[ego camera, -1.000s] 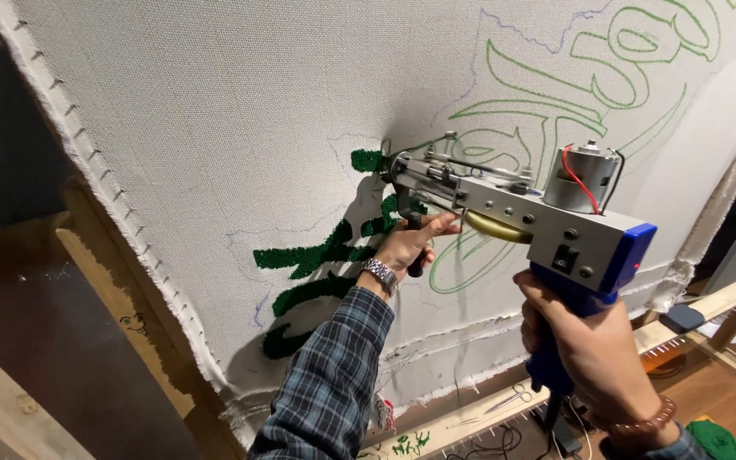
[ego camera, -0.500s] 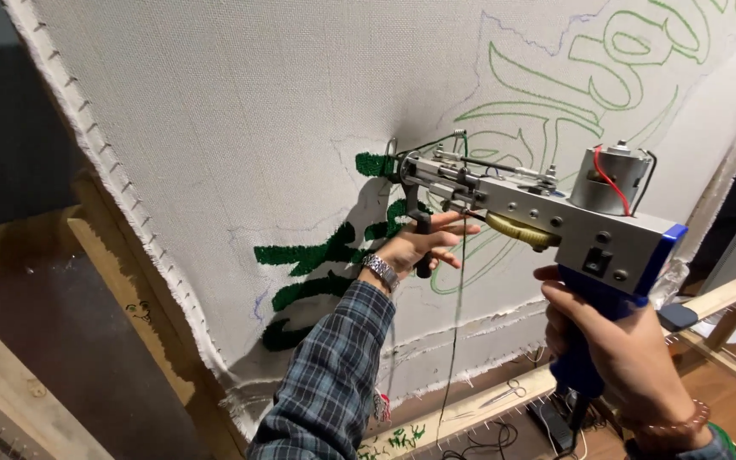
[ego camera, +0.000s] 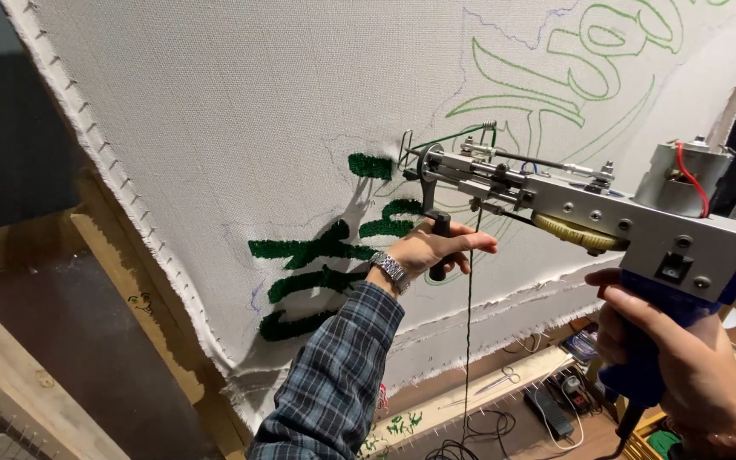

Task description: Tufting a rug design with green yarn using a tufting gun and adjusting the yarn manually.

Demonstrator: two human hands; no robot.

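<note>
In the head view, the grey metal tufting gun with a blue plastic grip (ego camera: 589, 209) sits closer to the camera and lower on the right than half a second ago, and its needle end has shifted right along the cream woven backing cloth (ego camera: 240, 111). The left hand (ego camera: 428, 251), which earlier had fingers spread loose, now curls around the gun's black front handle just below the needle. The right hand (ego camera: 683, 358) is clenched on the blue grip at the rear, below the motor. One gun, two hands, one silver wristwatch (ego camera: 391, 271) on the left wrist, one plaid sleeve (ego camera: 334, 383). One strand of dark green yarn (ego camera: 468, 341) hangs down beside the left hand. Five patches of green tufted pile (ego camera: 308, 249) show left of that hand, and green outlined lettering (ego camera: 572, 77) lies above the gun
</note>
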